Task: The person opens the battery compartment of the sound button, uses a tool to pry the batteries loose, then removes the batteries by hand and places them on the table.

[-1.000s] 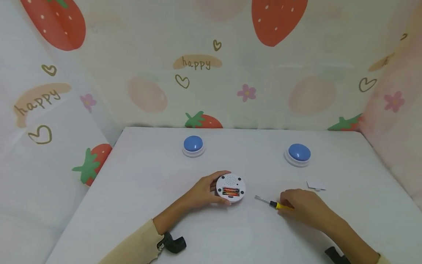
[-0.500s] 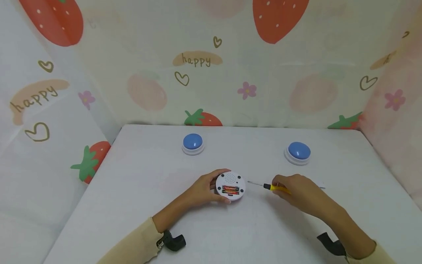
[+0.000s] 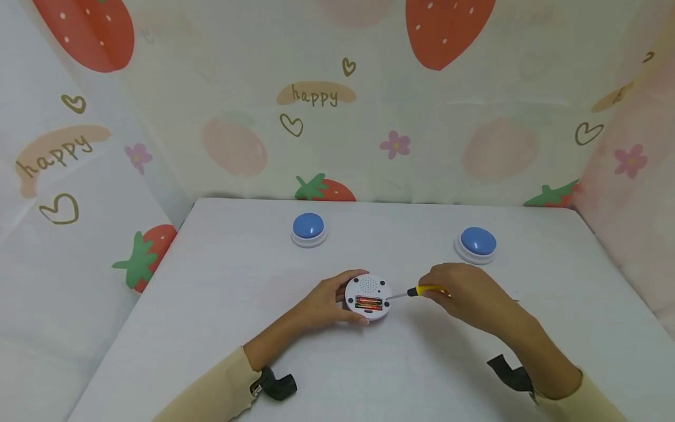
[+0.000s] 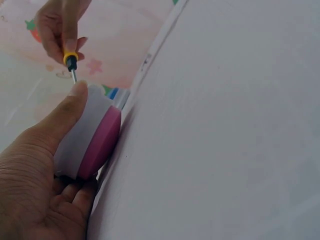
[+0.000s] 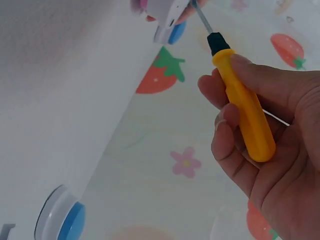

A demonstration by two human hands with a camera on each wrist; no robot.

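My left hand [image 3: 321, 302] grips a round white push button [image 3: 369, 283] by its sides, thumb at the near edge. Its underside, with speaker holes and dark feet, faces up; the pink dome [image 4: 103, 142] points down in the left wrist view. Orange-red batteries [image 3: 368, 303] lie in its uncovered compartment. Between thumb and fingers, my right hand [image 3: 471, 293] holds a screwdriver [image 5: 245, 107] with a yellow handle. The screwdriver's metal shaft [image 3: 398, 296] reaches left, its tip at the compartment's right end; whether it touches a battery is too small to tell.
Two blue-topped push buttons stand farther back on the white table [image 3: 237, 252], one at left [image 3: 308, 227] and one at right [image 3: 478, 243]. A small white piece [image 3: 515, 298] lies mostly hidden behind my right hand. Printed cloth walls [image 3: 343, 146] surround the table.
My right hand has lifted the screwdriver and moved it left, bringing the tip from beside the push button onto its underside. The left hand keeps its hold, nearly still.
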